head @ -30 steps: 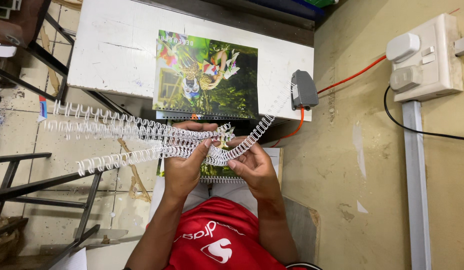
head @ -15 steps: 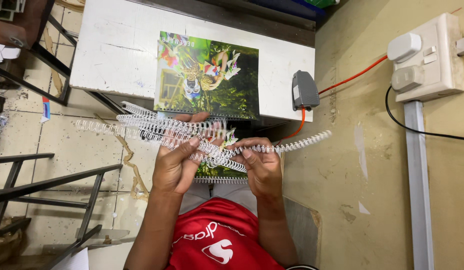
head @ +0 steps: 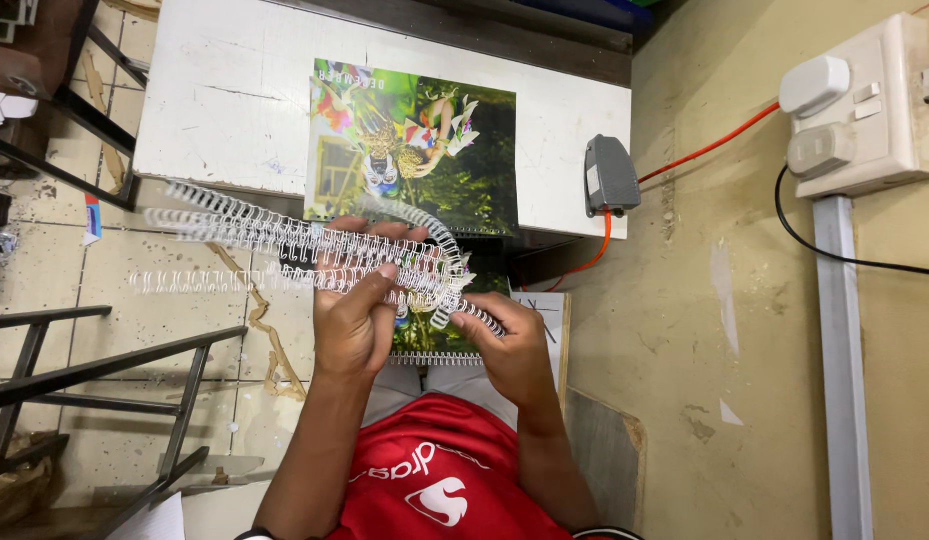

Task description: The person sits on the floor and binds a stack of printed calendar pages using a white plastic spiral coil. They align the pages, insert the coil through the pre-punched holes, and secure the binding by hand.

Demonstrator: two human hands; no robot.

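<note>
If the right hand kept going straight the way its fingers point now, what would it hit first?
The right hand already pinches one wire coil. Its fingers point toward the coil bundle in the left hand. Straight on, it would probably meet those first, though depth is unclear.

- A printed calendar sheet (head: 414, 145) lies on the white table (head: 224, 100); rectangular, mostly green, with a colourful costumed figure.
- A second similar sheet (head: 431, 335) sits lower, mostly hidden behind the hands.
</note>
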